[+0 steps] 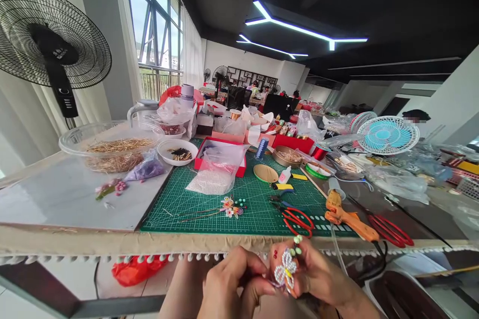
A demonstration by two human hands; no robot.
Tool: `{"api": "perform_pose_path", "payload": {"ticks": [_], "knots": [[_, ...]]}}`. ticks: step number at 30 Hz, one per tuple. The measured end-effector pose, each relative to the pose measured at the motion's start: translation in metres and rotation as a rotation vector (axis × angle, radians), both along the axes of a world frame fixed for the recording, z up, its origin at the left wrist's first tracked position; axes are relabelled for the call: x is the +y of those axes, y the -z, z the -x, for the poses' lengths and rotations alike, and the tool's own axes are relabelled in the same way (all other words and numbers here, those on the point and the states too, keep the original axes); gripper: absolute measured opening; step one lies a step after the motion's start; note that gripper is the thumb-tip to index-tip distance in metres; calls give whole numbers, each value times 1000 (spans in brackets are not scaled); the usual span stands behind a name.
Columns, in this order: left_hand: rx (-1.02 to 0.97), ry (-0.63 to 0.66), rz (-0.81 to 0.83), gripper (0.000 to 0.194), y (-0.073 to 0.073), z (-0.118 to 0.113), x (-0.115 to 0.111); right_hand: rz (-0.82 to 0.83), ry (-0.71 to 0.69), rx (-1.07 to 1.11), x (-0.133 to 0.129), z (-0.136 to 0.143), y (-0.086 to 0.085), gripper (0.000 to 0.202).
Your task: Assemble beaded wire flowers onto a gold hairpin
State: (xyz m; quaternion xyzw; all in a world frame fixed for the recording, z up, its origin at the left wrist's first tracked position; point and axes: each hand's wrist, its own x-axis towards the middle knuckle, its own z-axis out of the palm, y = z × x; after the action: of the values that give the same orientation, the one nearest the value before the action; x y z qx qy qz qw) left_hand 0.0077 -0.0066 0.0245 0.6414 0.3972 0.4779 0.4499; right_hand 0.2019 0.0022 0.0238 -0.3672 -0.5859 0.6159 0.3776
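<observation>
- The left hand [234,284] and the right hand [318,274] meet low in front of the bench [75,194], below its near edge; both pinch one beaded flower ornament [285,269], the right hand's fingers closed round its stem side, the left hand's fingertips pressed to its petals.
- Risk, as I judge it: the ornament is held over open floor, off the green cutting mat [239,199], so a bead or petal that slips loose would likely fall out of reach.
- A hard squeeze could bend the thin wire petals out of shape.
- Just beyond the hands, on the near right part of the mat, lie red-handled scissors [299,220]; a second red pair [389,229] lies right of the mat. Two pairs, counted.
- One orange glue gun [350,219] rests between them, its cord hanging over the bench edge near the right hand, where a snag could drag it off.
- One finished beaded flower [231,207] lies on the mat's near middle.
- Left of the mat: one clear bowl of gold wires [112,147].
- Fans: one black standing fan [52,40] far left of the mat, one small blue fan [387,134] to its right.
</observation>
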Motion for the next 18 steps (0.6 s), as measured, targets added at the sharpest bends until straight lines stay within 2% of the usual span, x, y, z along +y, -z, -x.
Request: {"api": "perform_pose_path", "payload": {"ticks": [3, 5, 8, 11, 14, 16, 18], "knots": [[3, 134, 171, 16, -10, -1, 2, 83, -131, 2, 3, 1, -9, 52], [-23, 245, 302, 18, -10, -2, 4, 120, -205, -34, 6, 2, -15, 55], [-167, 345, 434, 29, 1, -3, 7, 157, -293, -106, 14, 2, -23, 60], [-143, 342, 477, 44, 16, 3, 15, 152, -327, -194, 23, -1, -36, 54], [-215, 456, 529, 75, 17, 6, 26, 71, -294, -538, 27, 0, -57, 42], [-290, 488, 520, 74, 9, 2, 31, -60, -255, -831, 27, 3, -72, 37], [-305, 506, 510, 60, 0, -5, 35, -212, -141, -964, 22, 6, -83, 37]]}}
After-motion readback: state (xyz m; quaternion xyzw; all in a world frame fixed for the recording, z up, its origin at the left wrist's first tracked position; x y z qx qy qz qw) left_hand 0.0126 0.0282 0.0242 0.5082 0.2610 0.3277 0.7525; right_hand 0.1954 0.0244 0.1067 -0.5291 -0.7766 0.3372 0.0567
